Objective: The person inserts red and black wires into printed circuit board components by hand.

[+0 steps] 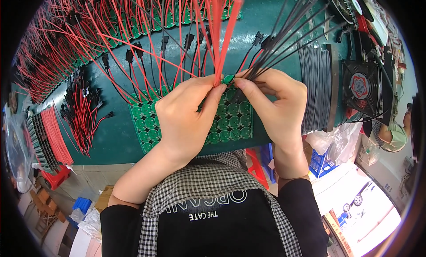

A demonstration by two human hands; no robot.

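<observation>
A bunch of red wires [219,39] stands up from my left hand [188,113], pinched between thumb and fingers. My right hand [279,104] is closed on a bunch of black wires [277,51] that fans up and to the right. The fingertips of both hands nearly meet over a panel of small round green circuit boards [233,133] lying on the dark green table [113,146]. Along the panel's far edge, red and black leads with black plugs [164,44] rise from several boards. My hands hide the panel's middle and the wire ends.
Many wired green boards [133,31] cover the table's far left. Left of the panel lie a pile of plugged leads [84,108] and loose red wires [57,135]. To the right are stacked black wires [317,88] and a black fan [361,86]. Another person [395,137] is at far right.
</observation>
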